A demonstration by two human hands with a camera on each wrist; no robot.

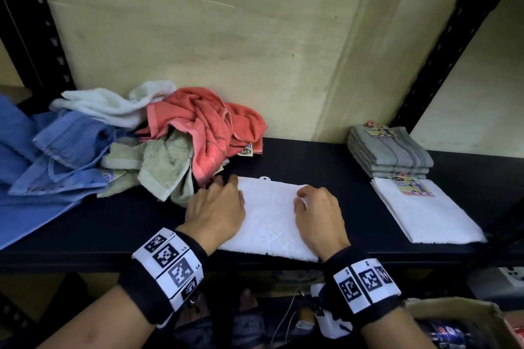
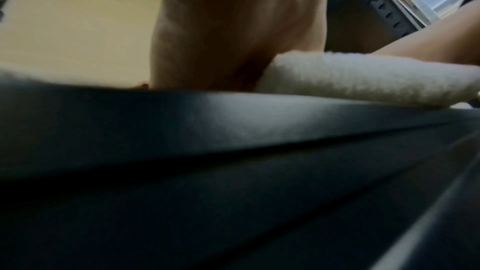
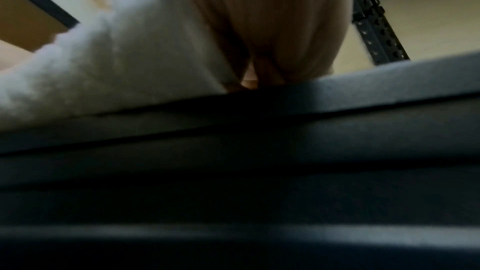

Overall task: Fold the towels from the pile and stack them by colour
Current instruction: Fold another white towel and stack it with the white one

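Both hands lie on the white towel point(image 1: 269, 218), a flat, nubby terry rectangle with a faint embossed pattern, lying on the black shelf point(image 1: 326, 156). The left hand point(image 1: 217, 208) rests palm-down on the towel's left edge, its fingers point(image 1: 226, 181) only slightly bent and reaching to the far-left corner; they press the cloth and grip nothing that shows. The right hand point(image 1: 319, 214) sits on the towel's right side with its fingers point(image 1: 304, 193) curled under at the knuckles against the cloth near the far-right corner; whether they pinch a fold there cannot be told. In the left wrist view the towel point(image 2: 363, 77) shows as a thick, fluffy edge on the shelf lip beside the palm point(image 2: 233, 28). In the right wrist view the towel point(image 3: 116, 59) bulges up left of the palm point(image 3: 272, 17), its edge lifted.

Left of the towel lies the loose pile point(image 1: 158, 144): crumpled coral, pale green, white and blue terry, the coral on top. Right of the towel lies a folded white towel point(image 1: 431, 215) with a paper label, and behind that a neat stack of grey striped towels point(image 1: 388, 153).
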